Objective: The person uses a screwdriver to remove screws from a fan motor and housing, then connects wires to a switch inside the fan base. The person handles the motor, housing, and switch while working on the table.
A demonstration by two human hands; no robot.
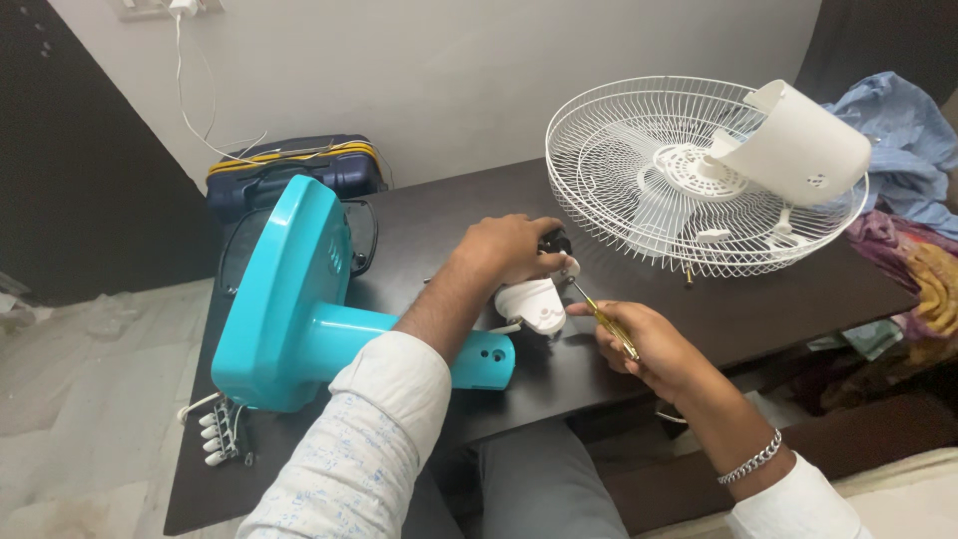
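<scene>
**Fan in pieces on a dark table, both hands at the motor joint**

- Left hand [511, 248] reaches over the middle of the dark table [758, 309], fingers closed around a small black part [555, 241] at the top of the white fan motor housing [532, 304]. Grip narrow and firm on that part.
- Right hand [649, 344], near the table's front edge, is wrapped around the yellow handle of a screwdriver [605, 319]. The shaft angles up and to the left; its tip meets the white housing just below the left hand's fingers. Whether it sits in a screw head cannot be told.
- A silver chain bracelet [753, 461] is on the right wrist. Both sleeves are light.
- The white housing lies about mid-table, at the end of the turquoise fan stand [299, 319]. The stand lies on its side, its wide base toward the left edge and its neck pointing right.
- A white switch block with buttons [215, 437] hangs off the front left corner, below the stand's base.
- Back right of the table: a white wire fan guard [639, 170], lying flat, with a white curved plastic cover [803, 150] resting in it.
- Beyond the far left edge, a dark blue suitcase [299, 170] stands against the wall. A white cable [190, 90] runs down from a wall plug.
- Off the right edge: a heap of blue and patterned cloth [908, 190].
</scene>
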